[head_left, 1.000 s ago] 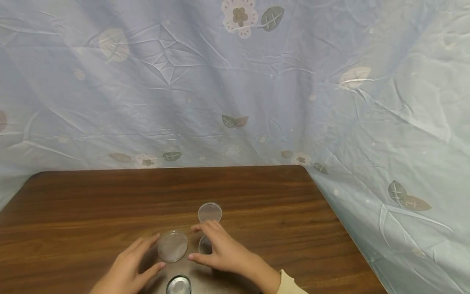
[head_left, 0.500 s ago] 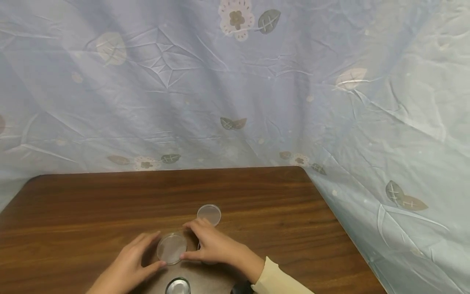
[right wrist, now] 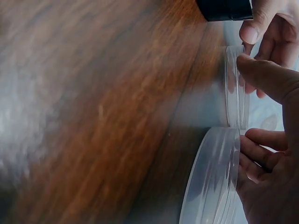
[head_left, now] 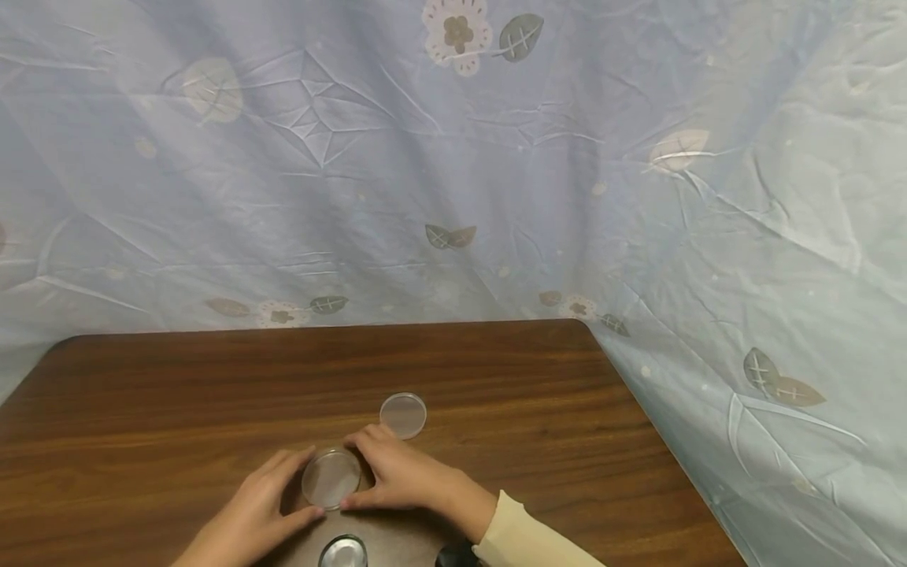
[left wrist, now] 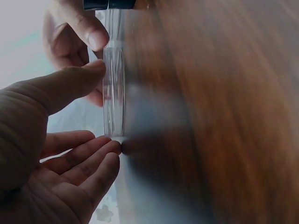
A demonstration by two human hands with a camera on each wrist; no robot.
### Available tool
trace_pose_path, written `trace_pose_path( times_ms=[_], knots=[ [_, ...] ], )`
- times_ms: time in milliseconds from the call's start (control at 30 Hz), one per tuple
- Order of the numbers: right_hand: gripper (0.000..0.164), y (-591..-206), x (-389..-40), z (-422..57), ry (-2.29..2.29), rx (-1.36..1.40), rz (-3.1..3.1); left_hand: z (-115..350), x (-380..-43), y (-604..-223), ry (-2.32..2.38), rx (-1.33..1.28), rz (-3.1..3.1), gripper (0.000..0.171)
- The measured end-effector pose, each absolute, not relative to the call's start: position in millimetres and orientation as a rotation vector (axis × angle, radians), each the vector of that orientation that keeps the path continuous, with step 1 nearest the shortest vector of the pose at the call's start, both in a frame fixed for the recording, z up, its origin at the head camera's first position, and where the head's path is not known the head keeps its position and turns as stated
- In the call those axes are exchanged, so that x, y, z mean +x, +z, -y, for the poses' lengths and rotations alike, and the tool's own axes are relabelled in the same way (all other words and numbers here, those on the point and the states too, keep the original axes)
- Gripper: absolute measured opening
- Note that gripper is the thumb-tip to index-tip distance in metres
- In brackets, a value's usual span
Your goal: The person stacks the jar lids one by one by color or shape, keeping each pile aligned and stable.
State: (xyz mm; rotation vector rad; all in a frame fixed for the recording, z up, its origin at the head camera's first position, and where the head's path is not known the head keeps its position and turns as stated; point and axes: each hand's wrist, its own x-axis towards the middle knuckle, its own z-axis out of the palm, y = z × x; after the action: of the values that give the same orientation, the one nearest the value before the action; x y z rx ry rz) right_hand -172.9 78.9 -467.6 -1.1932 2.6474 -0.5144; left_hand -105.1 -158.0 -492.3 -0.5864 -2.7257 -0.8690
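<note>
A clear round petri dish (head_left: 331, 479) lies between both hands, low in the head view. My left hand (head_left: 258, 504) holds its left side, thumb on the near rim and fingers at the far rim. From the right, my right hand (head_left: 397, 468) holds the same dish with thumb and fingers. In the left wrist view, the dish (left wrist: 114, 93) appears edge-on, its walls layered. Close beside the right fingers stands another clear dish (right wrist: 210, 179), hidden under that hand in the head view. A further clear dish (head_left: 404, 415) lies behind the right hand.
A round dark-rimmed piece with a silvery middle (head_left: 343, 553) sits at the front edge of view. Near the right sleeve is a black round object (head_left: 457, 555), partly cut off. The brown wooden table (head_left: 177, 386) ends at a patterned cloth (head_left: 368, 197) behind and right.
My right hand has moved left, from above the neighbouring dish to the rim of the held dish. The left hand has closed in slightly. The black object has come into view.
</note>
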Motion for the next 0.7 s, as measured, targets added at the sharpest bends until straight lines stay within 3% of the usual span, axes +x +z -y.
trace_pose_path(
  times_ms=[700],
  knots=[
    [0.075,-467.6,-167.4,-75.3,-0.430,-1.261,-2.694,147.4,-103.4,-486.4,-0.878,-0.532,2.821,0.077]
  ],
)
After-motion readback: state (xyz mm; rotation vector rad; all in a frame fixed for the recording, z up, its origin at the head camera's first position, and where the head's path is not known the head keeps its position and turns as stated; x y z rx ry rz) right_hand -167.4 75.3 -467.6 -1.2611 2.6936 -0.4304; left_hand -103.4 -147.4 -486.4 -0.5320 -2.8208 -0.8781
